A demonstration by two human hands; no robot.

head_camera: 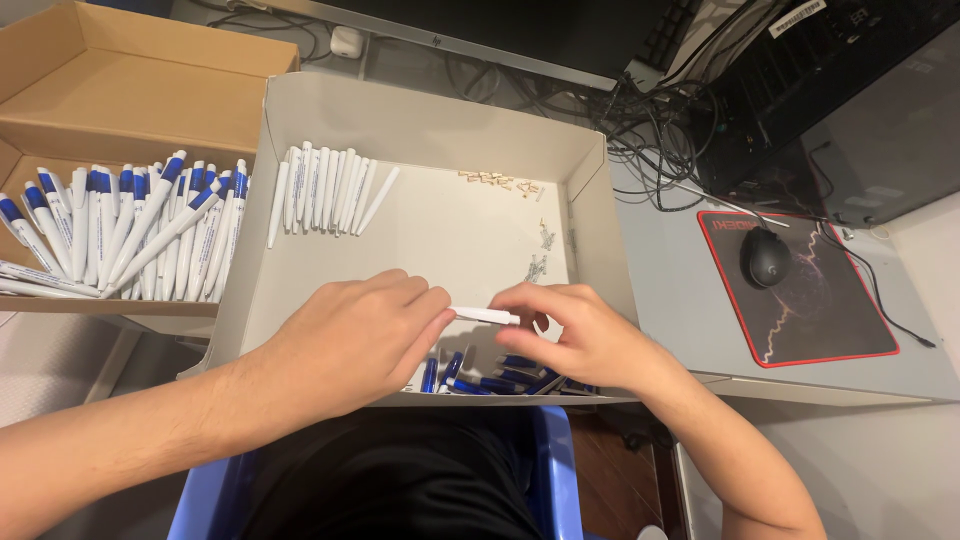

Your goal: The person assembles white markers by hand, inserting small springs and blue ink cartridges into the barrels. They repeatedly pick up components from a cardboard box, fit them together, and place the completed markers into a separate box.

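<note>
Both of my hands meet over the front of a shallow white tray. My left hand pinches one end of a white pen barrel, and my right hand grips the other end. Under my hands, at the tray's near edge, lie several blue pen parts. A row of white pen barrels rests at the tray's far left. Small tan pieces and small metal springs are scattered at its far right.
A brown cardboard box on the left holds several assembled white and blue pens. A black mouse sits on a red-edged mouse pad at the right. Cables and a black computer case stand behind. A blue bin is below the tray.
</note>
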